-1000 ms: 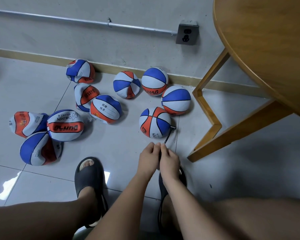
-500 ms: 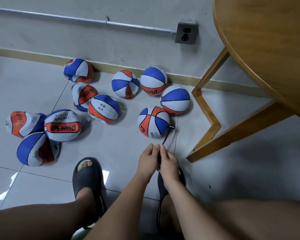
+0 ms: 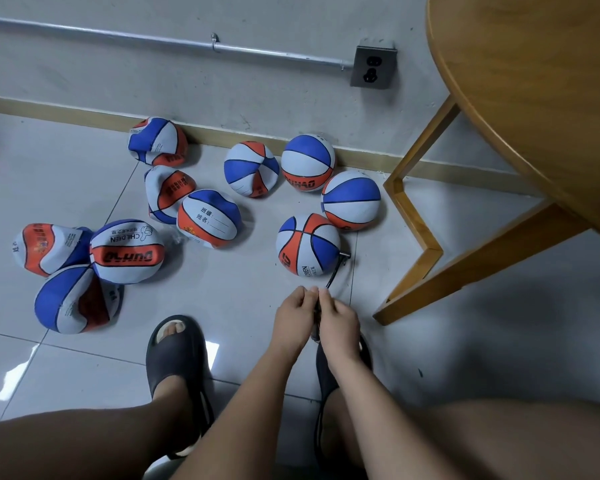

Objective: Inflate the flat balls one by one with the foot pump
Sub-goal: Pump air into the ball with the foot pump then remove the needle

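The ball being pumped (image 3: pixel 308 244) lies on the floor (image 3: pixel 222 299), a little in front of the person's feet, and to me it already looks nearly round. A black hose (image 3: pixel 336 270) leaves its right side, where the fitting sits, and runs down to the hands. The left hand (image 3: pixel 293 315) and the right hand (image 3: pixel 338 318) are close together with fingers curled, and both pinch the lower end of the hose. What they adjust there I cannot tell, and the foot pump is mostly hidden under them.

I think the joint must be made tight before any pumping. The hose should stay a little slack, so that no pull bends the fitting at the ball. After that, slow and even strokes are better, with a press on the ball to check it.

2 round balls (image 3: pixel 350 200) lie by the wall, and the flat balls (image 3: pixel 127 251) wait at the left.
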The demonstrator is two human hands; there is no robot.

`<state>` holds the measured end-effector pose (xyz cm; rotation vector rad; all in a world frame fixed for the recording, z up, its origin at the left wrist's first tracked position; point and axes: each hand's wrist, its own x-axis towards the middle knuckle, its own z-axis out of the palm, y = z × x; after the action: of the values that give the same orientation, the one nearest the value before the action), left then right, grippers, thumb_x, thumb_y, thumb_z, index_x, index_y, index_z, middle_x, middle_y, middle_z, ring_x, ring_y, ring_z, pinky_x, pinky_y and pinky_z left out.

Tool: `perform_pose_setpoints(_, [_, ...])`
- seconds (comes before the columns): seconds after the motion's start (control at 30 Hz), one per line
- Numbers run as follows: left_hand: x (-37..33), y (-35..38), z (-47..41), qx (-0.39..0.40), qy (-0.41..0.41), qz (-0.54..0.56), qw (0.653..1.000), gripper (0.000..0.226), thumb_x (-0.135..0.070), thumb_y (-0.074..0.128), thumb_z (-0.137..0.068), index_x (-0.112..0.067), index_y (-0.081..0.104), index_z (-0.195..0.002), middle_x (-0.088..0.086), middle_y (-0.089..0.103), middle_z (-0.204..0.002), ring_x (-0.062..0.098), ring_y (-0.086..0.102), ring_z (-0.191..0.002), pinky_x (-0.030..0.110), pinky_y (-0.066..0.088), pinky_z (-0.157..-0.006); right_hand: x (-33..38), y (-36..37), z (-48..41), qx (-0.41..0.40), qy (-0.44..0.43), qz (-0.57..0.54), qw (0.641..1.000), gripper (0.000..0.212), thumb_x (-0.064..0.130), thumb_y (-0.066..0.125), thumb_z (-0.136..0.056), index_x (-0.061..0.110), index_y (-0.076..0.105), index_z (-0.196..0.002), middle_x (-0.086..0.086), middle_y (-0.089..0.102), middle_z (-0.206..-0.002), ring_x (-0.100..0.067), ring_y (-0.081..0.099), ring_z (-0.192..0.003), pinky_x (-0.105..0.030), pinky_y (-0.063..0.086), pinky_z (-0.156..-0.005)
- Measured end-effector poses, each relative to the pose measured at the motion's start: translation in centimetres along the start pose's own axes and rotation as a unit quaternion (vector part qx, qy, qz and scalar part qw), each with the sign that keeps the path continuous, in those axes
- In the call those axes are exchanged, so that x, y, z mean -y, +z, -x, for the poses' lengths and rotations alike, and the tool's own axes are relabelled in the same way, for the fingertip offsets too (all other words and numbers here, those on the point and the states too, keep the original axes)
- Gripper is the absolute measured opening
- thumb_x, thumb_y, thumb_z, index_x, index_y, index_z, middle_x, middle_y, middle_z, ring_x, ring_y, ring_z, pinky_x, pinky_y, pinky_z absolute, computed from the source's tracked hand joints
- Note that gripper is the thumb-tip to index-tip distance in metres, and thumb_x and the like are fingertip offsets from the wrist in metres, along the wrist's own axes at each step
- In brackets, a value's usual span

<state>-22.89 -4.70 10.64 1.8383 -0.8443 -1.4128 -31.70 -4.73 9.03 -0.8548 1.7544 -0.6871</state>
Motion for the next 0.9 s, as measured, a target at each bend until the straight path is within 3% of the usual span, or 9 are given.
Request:
perform_pose_setpoints(0.13, [-3.3,0.0,-0.4,-0.021,0.053,0.045,0.997,0.043,-0.039,0.054,-0.106,-0.006,0.044,-0.082,-0.002,0.049,-0.07,0.013,0.043,-0.066,0.029,0.04,-0.063,4.0,0.1,0.4,-0.08,-0.07,-0.055,0.993,0.052,0.055,0.058,-0.104,0.016,0.071,-0.072,0.001,0.073,-0.067,-0.024,0.07,-0.072,-0.043,0.06,-0.072])
perform_pose_setpoints(0.23, [-3.7,0.1,-0.4,-0.032,0.065,0.063,0.995,0.043,-0.039,0.055,-0.107,-0.012,0.042,-0.076,-0.003,0.046,-0.068,0.013,0.041,-0.066,0.031,0.038,-0.063,4.4,0.2,0.5,-0.075,-0.076,-0.077,0.991,0.052,0.054,0.058,-0.106,0.015,0.074,-0.076,0.003,0.075,-0.07,-0.021,0.072,-0.074,-0.037,0.059,-0.071])
perform_pose_setpoints(0.33, [-2.4,0.2,-0.1,-0.023,0.053,0.062,0.996,0.043,-0.042,0.054,-0.109,-0.016,0.046,-0.076,-0.006,0.052,-0.067,0.012,0.046,-0.066,0.028,0.041,-0.064,3.0,0.1,0.6,-0.053,-0.071,-0.068,0.994,0.051,0.059,0.056,-0.105,0.021,0.074,-0.076,0.004,0.075,-0.07,-0.021,0.073,-0.073,-0.037,0.059,-0.071])
perform_pose_setpoints(0.47, [0.0,-0.1,-0.4,-0.002,0.019,0.04,0.999,0.048,-0.047,0.051,-0.108,-0.006,0.047,-0.084,-0.002,0.053,-0.07,0.013,0.048,-0.068,0.033,0.043,-0.066,0.5,0.4,0.3,-0.007,-0.051,-0.045,0.998,0.049,0.06,0.056,-0.105,0.029,0.072,-0.07,0.001,0.071,-0.062,-0.019,0.068,-0.064,-0.036,0.054,-0.068])
perform_pose_setpoints(0.63, [3.2,0.2,-0.1,0.029,-0.027,0.002,0.999,0.049,-0.052,0.05,-0.107,-0.006,0.054,-0.09,0.0,0.061,-0.074,0.012,0.053,-0.068,0.031,0.047,-0.069,-3.2,0.3,0.1,0.011,0.0,0.013,1.0,0.043,0.079,0.046,-0.095,0.052,0.079,-0.086,0.015,0.08,-0.083,-0.013,0.076,-0.088,-0.042,0.06,-0.092])
perform_pose_setpoints(0.77, [5.6,0.4,-0.2,0.042,-0.058,-0.043,0.996,0.054,-0.059,0.049,-0.102,-0.007,0.053,-0.093,0.012,0.068,-0.086,0.017,0.057,-0.076,0.038,0.049,-0.075,-5.1,0.2,0.3,0.014,0.055,0.003,0.998,0.055,0.08,0.048,-0.087,0.037,0.082,-0.085,0.012,0.067,-0.06,-0.022,0.064,-0.069,-0.037,0.052,-0.074])
perform_pose_setpoints(0.9, [3.5,0.2,-0.1,0.019,-0.045,-0.042,0.998,0.05,-0.051,0.052,-0.105,-0.004,0.049,-0.088,0.0,0.062,-0.074,0.016,0.053,-0.071,0.036,0.046,-0.071,-3.4,0.2,0.3,-0.005,0.03,0.033,0.999,0.052,0.07,0.05,-0.098,0.032,0.083,-0.086,0.009,0.078,-0.075,-0.019,0.075,-0.082,-0.038,0.06,-0.084])
